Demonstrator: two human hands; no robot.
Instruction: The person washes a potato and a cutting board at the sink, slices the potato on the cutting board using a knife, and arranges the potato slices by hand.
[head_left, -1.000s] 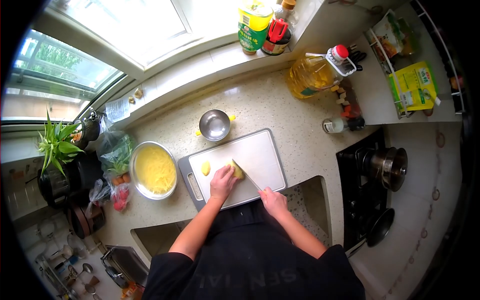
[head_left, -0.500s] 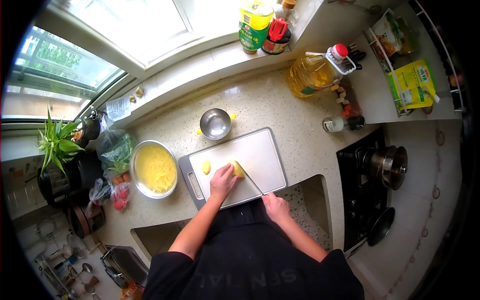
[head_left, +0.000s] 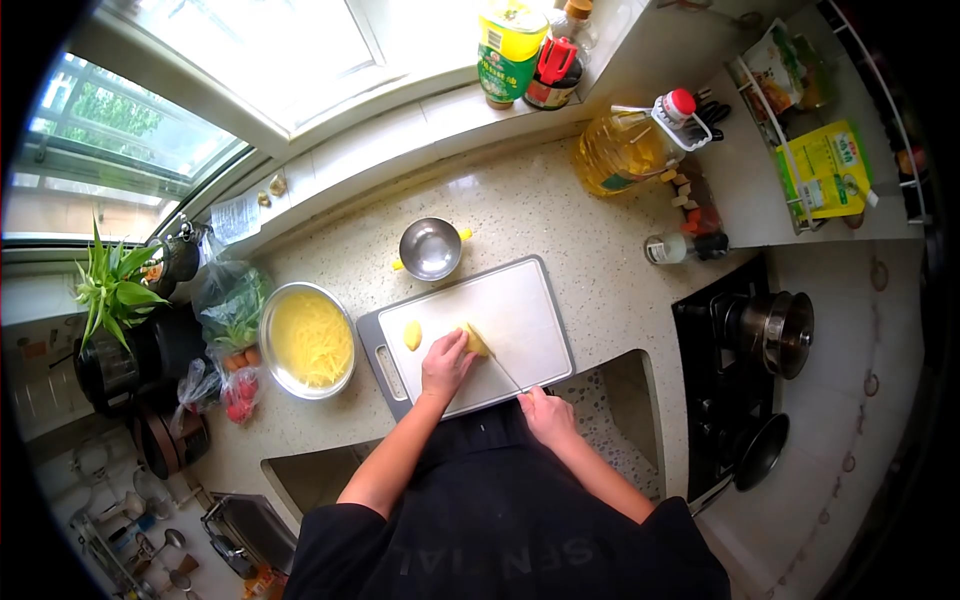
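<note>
Head view: I count one board (head_left: 530, 310), one knife (head_left: 506, 373), two bowls (head_left: 430, 249), one yellow slice (head_left: 412, 334) and one yellow chunk (head_left: 476, 343). The chunk lies held under the fingertips of the left hand (head_left: 446, 366); nearer and rightward, the right hand (head_left: 547, 414) grips the knife.

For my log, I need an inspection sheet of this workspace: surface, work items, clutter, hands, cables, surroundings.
Surface: speckled counter, cutting board on it
Work items: knife at a yellow piece; loose slice on the board; yellow shreds in the large bowl
Clutter: small bowl, bagged vegetables, oil jug
Hands: left hand steadies the piece; right hand grips the knife
Cables: none clearly made out
Surroundings: window, stove, pot
</note>
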